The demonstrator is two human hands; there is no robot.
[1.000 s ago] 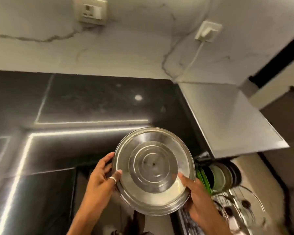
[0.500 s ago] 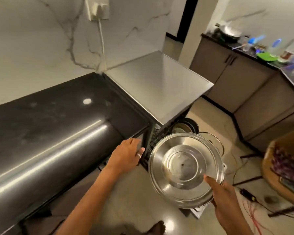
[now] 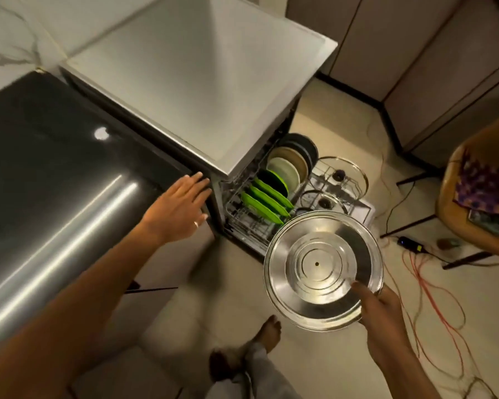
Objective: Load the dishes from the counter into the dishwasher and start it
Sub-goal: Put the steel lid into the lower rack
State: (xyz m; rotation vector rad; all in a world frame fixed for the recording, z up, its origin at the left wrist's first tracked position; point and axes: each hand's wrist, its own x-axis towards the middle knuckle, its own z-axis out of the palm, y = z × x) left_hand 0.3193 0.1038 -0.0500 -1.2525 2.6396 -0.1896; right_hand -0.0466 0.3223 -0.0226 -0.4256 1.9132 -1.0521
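My right hand (image 3: pixel 382 308) grips the near rim of a round steel plate (image 3: pixel 320 263), thumb on its face, and holds it in the air just in front of the pulled-out lower rack (image 3: pixel 242 223). The grey dishwasher (image 3: pixel 202 82) stands beside the black counter (image 3: pixel 55 174). Green plates (image 3: pixel 267 201) and pale and dark plates (image 3: pixel 288 165) stand upright in the rack, with glass lids (image 3: pixel 342 175) further out. With fingers straight, my left hand (image 3: pixel 179 210) is stretched out at the counter's end next to the dishwasher's front corner.
Brown cabinets (image 3: pixel 415 53) line the far wall. A wooden chair (image 3: pixel 478 203) with a patterned cloth stands at the right. Orange and black cables (image 3: pixel 421 283) lie across the pale floor. My bare feet (image 3: pixel 260 341) are below the plate.
I have turned from the counter toward the dishwasher. My left hand let go of the steel plate and reached toward the counter's end; my right hand alone carried the plate over the rack.
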